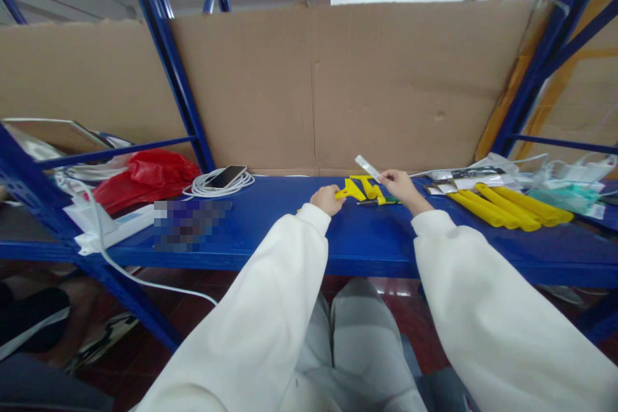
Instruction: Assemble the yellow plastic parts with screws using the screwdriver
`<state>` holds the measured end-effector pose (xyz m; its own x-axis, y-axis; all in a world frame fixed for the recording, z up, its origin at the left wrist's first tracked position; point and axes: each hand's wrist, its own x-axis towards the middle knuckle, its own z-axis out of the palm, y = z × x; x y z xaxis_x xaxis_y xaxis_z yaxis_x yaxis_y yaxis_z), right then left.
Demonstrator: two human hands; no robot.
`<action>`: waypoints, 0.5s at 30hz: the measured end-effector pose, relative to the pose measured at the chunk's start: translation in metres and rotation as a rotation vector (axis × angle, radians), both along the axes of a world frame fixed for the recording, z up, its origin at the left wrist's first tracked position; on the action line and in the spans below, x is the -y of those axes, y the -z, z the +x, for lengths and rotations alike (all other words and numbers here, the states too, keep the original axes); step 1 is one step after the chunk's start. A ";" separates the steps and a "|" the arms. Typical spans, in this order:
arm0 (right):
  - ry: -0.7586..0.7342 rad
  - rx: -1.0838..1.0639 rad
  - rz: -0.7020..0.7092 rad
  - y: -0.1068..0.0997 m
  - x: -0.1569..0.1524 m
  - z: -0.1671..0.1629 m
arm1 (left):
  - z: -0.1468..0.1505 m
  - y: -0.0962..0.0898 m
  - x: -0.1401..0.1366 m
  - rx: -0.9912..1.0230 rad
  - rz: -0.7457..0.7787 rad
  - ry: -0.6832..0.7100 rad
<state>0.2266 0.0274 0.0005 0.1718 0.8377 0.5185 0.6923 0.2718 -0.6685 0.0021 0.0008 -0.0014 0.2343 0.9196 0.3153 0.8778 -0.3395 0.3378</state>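
My left hand [327, 200] is closed around the handle of a yellow scraper [352, 190], whose wide head points right, low over the blue shelf. In my right hand [400, 187], a flat whitish strip [367, 168] is pinched between thumb and fingers. It slants up to the left, and its print is too small to read. Between the hands lie more yellow plastic pieces [369, 189]. A screwdriver with a green and yellow handle [386, 199] rests just below my right hand, partly covered.
Several yellow tubular handles [506, 206] lie at right beside packaging [470, 177] and a green mask [564, 196]. At left are a coiled white cable [207, 190] with a phone [226, 176] and a red bag [149, 179]. Cardboard [386, 84] backs the blue shelf [270, 225]. Another person's leg shows lower left.
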 end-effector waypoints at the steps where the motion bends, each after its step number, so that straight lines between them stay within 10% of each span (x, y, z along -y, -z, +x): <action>1: -0.065 -0.010 -0.022 0.001 0.000 -0.007 | 0.000 0.000 0.000 0.014 0.015 -0.003; 15: -0.178 -0.229 -0.237 -0.005 0.020 -0.030 | 0.000 0.000 -0.001 0.059 0.043 0.007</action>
